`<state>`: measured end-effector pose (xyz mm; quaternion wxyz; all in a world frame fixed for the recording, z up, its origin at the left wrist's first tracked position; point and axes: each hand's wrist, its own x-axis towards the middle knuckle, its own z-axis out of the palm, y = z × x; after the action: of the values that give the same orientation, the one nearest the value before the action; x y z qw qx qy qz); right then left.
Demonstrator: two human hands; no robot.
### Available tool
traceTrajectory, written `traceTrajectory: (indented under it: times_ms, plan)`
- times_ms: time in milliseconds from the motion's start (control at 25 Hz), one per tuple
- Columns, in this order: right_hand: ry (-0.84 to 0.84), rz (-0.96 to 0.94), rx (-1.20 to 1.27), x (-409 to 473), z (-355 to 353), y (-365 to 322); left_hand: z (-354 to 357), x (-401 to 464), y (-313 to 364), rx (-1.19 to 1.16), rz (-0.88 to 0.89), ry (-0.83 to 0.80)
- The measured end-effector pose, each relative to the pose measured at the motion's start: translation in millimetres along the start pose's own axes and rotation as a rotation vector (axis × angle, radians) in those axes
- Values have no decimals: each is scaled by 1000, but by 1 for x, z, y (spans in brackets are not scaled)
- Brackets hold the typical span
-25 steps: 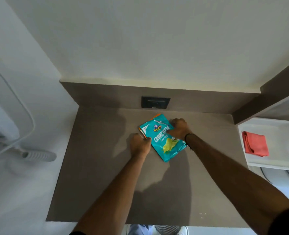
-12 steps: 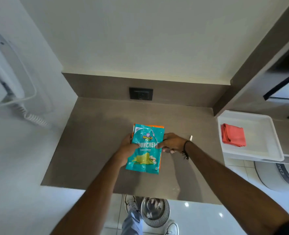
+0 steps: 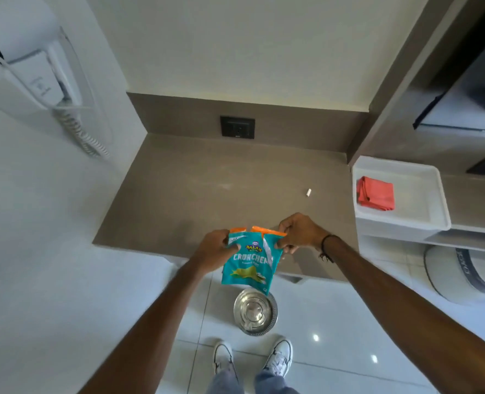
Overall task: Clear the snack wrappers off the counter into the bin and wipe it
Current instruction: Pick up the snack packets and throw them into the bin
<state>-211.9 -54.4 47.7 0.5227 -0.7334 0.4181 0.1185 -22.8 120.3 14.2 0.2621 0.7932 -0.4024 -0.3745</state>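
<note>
Above the steel bin, off the surface's near edge, I hold the teal wrapper upright, long axis vertical, reading "CRUNCHEM". Left grip and right grip pinch its orange-edged top corners.

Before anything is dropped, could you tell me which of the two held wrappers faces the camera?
The teal wrapper; the orange wrapper only peeks out behind its top edge.

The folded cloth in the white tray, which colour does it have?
The folded cloth is coral red, plain, seen in the head view.
</note>
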Motion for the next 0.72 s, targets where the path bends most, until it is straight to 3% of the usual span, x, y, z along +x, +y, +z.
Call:
traceTrajectory:
  times_ms: [160,280,400,720]
  plan:
    - [60,-21,-144,-34,48,36,30,-39,-28,255,195,-2]
    - [246,-20,-217,-43,98,73,60,-60,-57,313,246,-25]
    - [393,87,-226,-38,151,112,94,-64,-89,381,239,-47]
    - [537,271,-148,76,260,248,235,7,-220,350,18,-21]
